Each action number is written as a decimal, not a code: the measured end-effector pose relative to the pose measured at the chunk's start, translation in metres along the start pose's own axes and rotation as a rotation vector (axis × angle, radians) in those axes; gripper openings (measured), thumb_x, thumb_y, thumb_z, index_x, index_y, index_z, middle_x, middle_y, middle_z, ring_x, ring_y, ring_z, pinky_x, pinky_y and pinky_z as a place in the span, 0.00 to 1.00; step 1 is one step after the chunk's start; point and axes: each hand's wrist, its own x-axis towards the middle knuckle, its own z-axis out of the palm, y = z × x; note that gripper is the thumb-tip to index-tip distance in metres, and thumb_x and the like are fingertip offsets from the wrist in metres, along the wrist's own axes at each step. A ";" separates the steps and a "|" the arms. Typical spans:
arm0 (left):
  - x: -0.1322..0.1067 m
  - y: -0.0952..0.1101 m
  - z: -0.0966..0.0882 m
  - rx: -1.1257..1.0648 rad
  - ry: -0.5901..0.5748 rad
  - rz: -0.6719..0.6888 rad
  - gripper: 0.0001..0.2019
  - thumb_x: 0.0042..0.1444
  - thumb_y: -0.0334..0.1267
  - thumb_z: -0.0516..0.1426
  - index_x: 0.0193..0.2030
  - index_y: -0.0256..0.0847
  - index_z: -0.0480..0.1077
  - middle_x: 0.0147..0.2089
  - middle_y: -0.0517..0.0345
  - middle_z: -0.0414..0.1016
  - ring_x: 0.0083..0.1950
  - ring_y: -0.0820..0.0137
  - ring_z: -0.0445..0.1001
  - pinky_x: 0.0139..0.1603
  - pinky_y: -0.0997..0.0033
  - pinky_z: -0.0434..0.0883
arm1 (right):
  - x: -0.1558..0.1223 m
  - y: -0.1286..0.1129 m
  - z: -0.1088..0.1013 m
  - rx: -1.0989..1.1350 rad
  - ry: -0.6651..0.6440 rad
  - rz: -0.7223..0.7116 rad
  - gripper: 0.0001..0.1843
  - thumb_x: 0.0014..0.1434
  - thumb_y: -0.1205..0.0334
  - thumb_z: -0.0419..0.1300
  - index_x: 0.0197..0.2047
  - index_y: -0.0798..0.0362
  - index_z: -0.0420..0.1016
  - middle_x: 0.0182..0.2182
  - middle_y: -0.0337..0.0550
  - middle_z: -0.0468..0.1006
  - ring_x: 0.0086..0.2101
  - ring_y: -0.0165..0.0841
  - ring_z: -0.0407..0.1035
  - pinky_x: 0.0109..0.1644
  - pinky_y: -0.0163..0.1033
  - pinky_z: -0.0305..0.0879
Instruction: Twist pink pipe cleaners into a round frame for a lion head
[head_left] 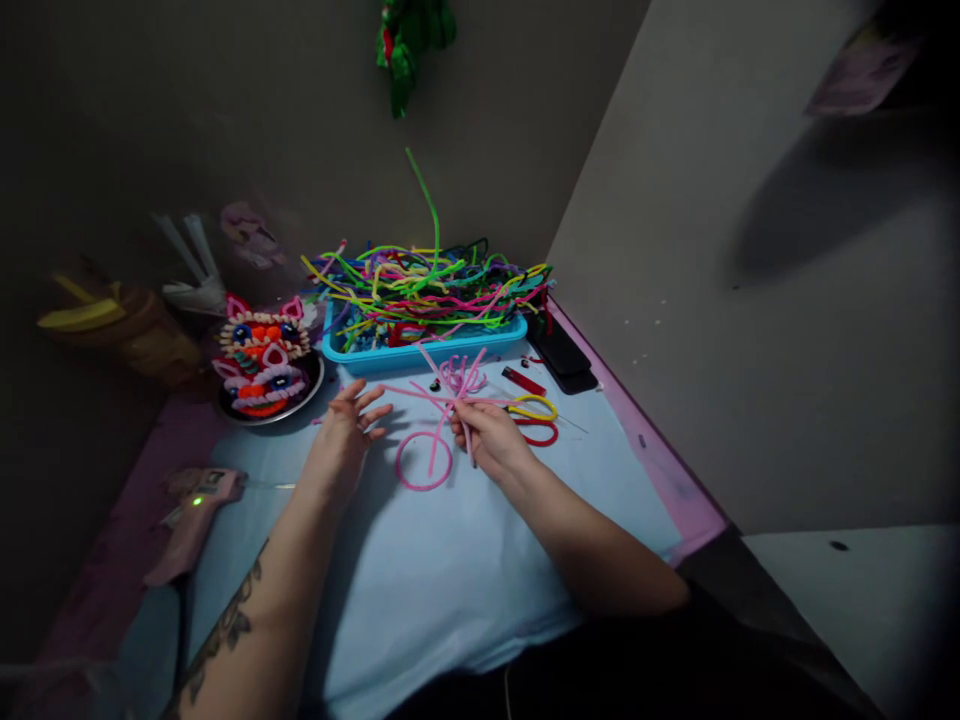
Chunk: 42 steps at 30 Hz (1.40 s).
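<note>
My right hand (486,432) is closed around a bunch of pink pipe cleaners (457,385) whose ends fan out above the fingers. One pink stem hangs down into a pink ring (424,462) lying on the light blue table cover (420,580). My left hand (352,420) hovers just left of the bunch, fingers spread, holding nothing. Right beside the right hand lie scissors (534,418) with yellow and red handles.
A blue tray (420,352) piled with mixed-colour pipe cleaners stands behind the hands. A pipe-cleaner lion head (262,362) sits on a plate at the left. A pink glue gun (196,505) lies front left. A red lighter (523,381) and a dark phone (564,357) lie by the wall.
</note>
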 end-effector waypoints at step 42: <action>-0.007 -0.003 0.016 0.264 0.209 -0.002 0.12 0.38 0.43 0.67 0.24 0.37 0.76 0.19 0.60 0.69 0.23 0.73 0.63 0.24 0.72 0.58 | -0.035 0.024 0.010 -0.595 -0.322 0.048 0.14 0.50 0.51 0.64 0.29 0.54 0.70 0.21 0.36 0.76 0.22 0.27 0.72 0.26 0.31 0.64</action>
